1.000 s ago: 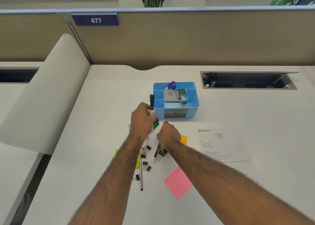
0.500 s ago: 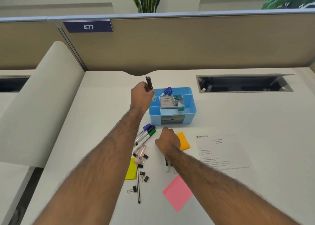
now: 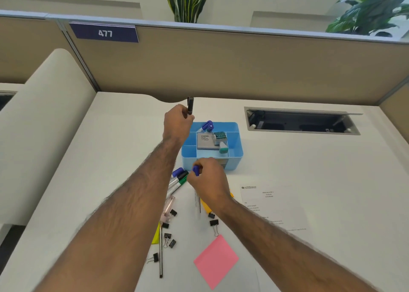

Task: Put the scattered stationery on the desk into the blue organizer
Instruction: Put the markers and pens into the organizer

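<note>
The blue organizer (image 3: 234,156) stands mid-desk with a marker, a grey box and small erasers inside. My left hand (image 3: 177,123) is raised at its back-left corner, shut on an upright black marker (image 3: 190,105). Just in front of the organizer, my right hand (image 3: 208,181) grips a blue-capped marker (image 3: 196,170) lifted off the desk. Three markers (image 3: 177,180) lie side by side under my left forearm. Several black binder clips (image 3: 169,239), a thin black pen (image 3: 161,254), a pink stapler (image 3: 168,208) and pink (image 3: 215,261), yellow (image 3: 156,236) and orange (image 3: 205,207) sticky notes are scattered nearer me.
A printed sheet (image 3: 272,207) lies right of the clutter. An open cable tray (image 3: 301,122) is sunk into the desk at the back right. A beige partition (image 3: 221,65) closes off the far edge, and a curved white divider (image 3: 39,123) stands at the left.
My left hand has carried the black marker up from the desk to the organizer's back-left corner. My right hand has taken a blue-capped marker and lifted it toward the organizer's front.
</note>
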`<state>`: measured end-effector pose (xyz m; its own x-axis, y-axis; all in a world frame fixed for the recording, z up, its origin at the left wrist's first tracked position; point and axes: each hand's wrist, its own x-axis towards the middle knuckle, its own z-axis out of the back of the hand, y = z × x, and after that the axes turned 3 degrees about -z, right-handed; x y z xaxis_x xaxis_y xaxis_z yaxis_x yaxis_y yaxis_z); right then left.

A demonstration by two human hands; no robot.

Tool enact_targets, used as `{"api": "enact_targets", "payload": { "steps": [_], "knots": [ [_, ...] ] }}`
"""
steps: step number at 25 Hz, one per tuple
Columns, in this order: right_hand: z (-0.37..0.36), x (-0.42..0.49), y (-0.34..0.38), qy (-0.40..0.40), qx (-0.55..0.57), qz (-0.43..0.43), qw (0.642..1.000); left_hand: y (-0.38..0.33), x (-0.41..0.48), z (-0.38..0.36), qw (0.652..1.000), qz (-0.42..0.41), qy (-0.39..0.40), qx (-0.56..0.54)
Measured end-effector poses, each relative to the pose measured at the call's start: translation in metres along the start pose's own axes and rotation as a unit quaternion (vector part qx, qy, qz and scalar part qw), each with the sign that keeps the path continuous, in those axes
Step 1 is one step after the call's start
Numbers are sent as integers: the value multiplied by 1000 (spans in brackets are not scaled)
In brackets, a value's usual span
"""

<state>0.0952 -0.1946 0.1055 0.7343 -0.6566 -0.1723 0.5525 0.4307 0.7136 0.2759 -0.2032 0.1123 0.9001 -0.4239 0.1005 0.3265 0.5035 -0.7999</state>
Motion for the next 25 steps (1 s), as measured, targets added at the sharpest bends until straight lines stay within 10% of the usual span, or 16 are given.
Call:
{"api": "enact_targets", "payload": {
  "steps": [10,25],
  "knots": [
    [78,96,45,-242,83,126,959,43,-42,24,998,46,-10,33],
    [41,124,30,-148,-250,147,946,108,-162,8,916,-69,131,373]
  ]
}}
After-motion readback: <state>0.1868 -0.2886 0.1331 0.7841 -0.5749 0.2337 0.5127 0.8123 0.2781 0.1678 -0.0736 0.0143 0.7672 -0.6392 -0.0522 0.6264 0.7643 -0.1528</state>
